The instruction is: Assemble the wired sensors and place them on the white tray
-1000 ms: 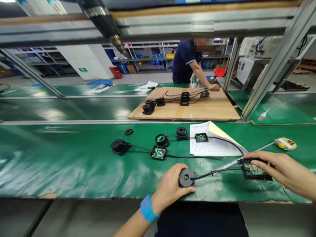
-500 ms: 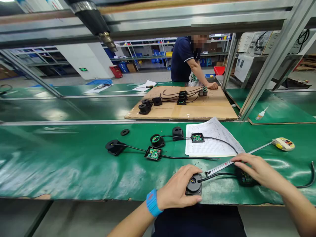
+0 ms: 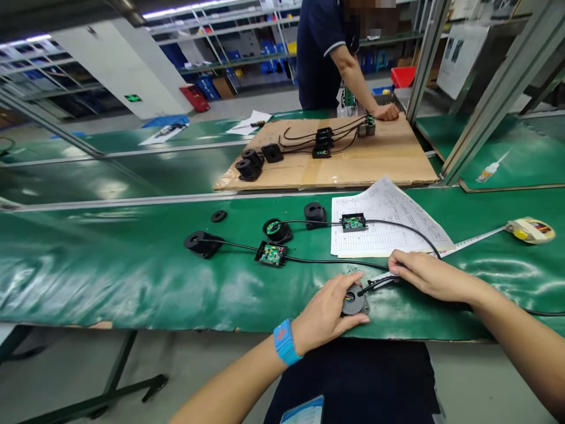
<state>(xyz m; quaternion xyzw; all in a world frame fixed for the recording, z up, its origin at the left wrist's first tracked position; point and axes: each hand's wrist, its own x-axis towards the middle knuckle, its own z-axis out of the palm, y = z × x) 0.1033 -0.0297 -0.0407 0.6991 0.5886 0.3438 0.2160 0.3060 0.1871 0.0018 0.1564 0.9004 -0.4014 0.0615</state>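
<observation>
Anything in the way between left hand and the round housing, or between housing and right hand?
Nothing visible between the left hand and the round housing; the hand wraps its left side. Between housing and right hand: the black cable and the tape blade. What lies under the right hand is hidden.

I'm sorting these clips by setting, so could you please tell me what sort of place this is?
Probably an electronics assembly workshop: open circuit boards are spread along a green bench, with storage shelves behind.
</observation>
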